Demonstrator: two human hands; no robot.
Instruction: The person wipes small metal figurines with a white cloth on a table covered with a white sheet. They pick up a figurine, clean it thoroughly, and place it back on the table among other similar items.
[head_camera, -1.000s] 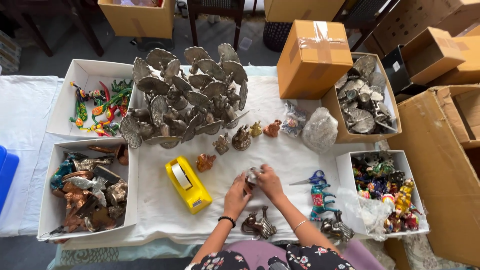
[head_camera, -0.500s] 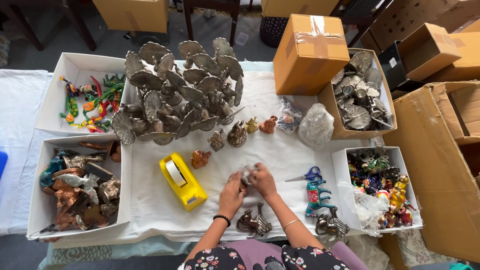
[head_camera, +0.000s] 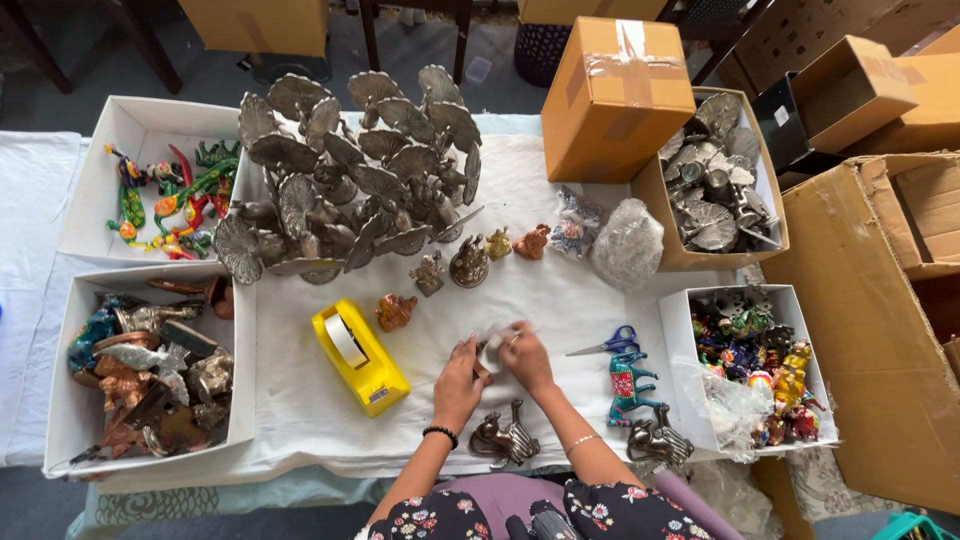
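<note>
Both my hands meet over the white-covered table (head_camera: 560, 300), holding one small figurine (head_camera: 491, 350) partly covered in clear wrap. My left hand (head_camera: 458, 382) grips its lower side and my right hand (head_camera: 524, 358) closes over its top. A dark metal animal figurine (head_camera: 505, 440) lies just below my hands. A yellow tape dispenser (head_camera: 359, 356) sits to the left, and blue-handled scissors (head_camera: 607, 343) to the right.
A cluster of grey metal peacock figures (head_camera: 350, 180) fills the table's back. Small brass figurines (head_camera: 470, 262) stand in a row. White boxes hold painted lizards (head_camera: 165, 205), bronze pieces (head_camera: 150, 375) and colourful figures (head_camera: 760, 370). Cardboard boxes (head_camera: 615, 95) stand at the right.
The view has shifted slightly, so everything sits a little further left and higher. My hands stay together on the wrapped figurine, turning it slightly.
</note>
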